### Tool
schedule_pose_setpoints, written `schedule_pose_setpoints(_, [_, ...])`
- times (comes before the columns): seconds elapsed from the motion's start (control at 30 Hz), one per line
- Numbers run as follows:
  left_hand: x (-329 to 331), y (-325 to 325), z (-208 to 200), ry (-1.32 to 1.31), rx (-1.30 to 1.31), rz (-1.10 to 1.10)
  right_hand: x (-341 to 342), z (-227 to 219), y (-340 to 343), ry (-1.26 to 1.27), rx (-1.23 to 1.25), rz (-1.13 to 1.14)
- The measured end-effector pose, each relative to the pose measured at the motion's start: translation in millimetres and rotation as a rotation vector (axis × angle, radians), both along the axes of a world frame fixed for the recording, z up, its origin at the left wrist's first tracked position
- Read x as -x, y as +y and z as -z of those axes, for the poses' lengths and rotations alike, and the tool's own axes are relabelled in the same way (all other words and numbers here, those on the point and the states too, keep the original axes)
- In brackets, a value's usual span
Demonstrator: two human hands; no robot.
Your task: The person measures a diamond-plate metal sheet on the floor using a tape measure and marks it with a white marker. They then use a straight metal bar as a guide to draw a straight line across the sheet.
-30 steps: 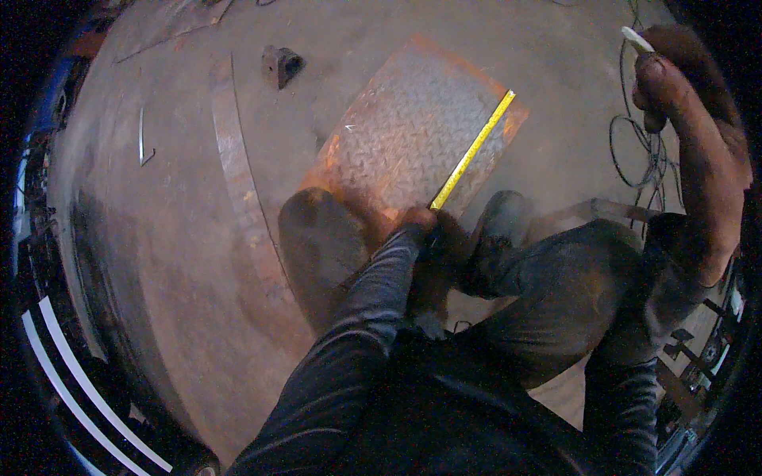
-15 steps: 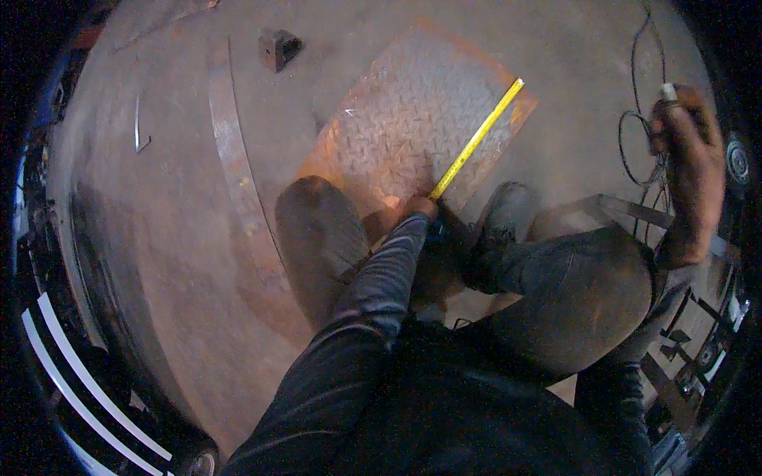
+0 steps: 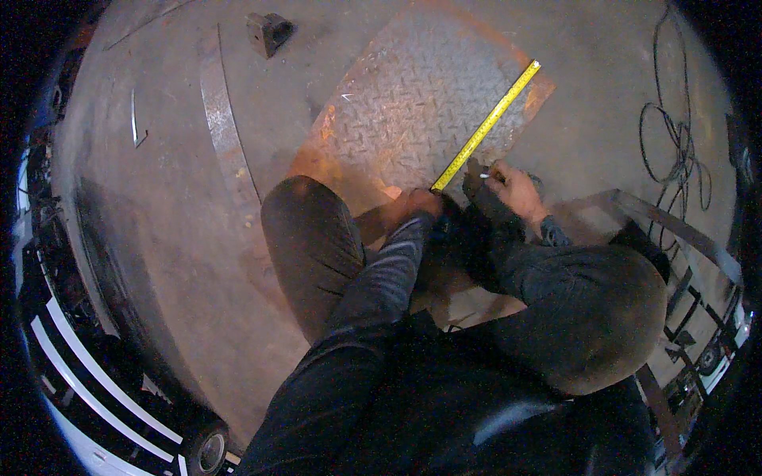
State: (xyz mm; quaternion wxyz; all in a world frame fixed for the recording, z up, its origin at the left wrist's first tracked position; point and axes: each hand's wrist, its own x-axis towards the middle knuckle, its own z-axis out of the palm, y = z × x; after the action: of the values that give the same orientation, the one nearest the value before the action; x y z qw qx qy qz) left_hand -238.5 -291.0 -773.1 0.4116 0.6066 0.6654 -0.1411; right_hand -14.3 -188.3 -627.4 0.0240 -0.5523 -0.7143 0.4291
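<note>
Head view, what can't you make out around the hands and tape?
In the head view:
Yellow tape: markings too small; near end hidden by the left hand.
Left hand: finger positions lost in shadow.
White piece in the right hand: too small to identify.
Patterned plate: near edge partly behind left knee.

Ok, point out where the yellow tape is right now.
In the head view, right of centre, the yellow tape lies over the right part of the rusty plate, running from the left hand toward the plate's far-right corner.

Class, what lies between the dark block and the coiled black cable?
The rusty patterned plate, with the yellow tape measure across it, shows there in the head view.
</note>
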Motion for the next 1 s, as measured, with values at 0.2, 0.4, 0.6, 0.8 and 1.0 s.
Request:
schedule_pose_setpoints(0.2, [-17.0,21.4,-60.9,0.041,0.086,-0.248,2.3,27.8,-16.9,-0.096,0.007,-0.098])
schedule_pose_setpoints(0.4, [-11.4,20.7,-72.5,0.074,0.080,-0.283,19.9,29.1,-11.7,-0.040,-0.049,-0.049])
schedule_pose_setpoints(0.6, [-12.6,22.1,-79.2,0.077,0.076,-0.275,15.8,47.6,-12.8,0.003,-0.107,-0.049])
schedule_pose_setpoints(0.8, [-11.5,28.0,-93.3,0.077,0.071,-0.287,18.7,50.6,-11.6,0.030,-0.144,-0.076])
schedule_pose_setpoints(1.0, [-9.4,24.9,-92.3,0.048,0.069,-0.308,22.7,46.2,-10.9,0.009,-0.140,-0.106])
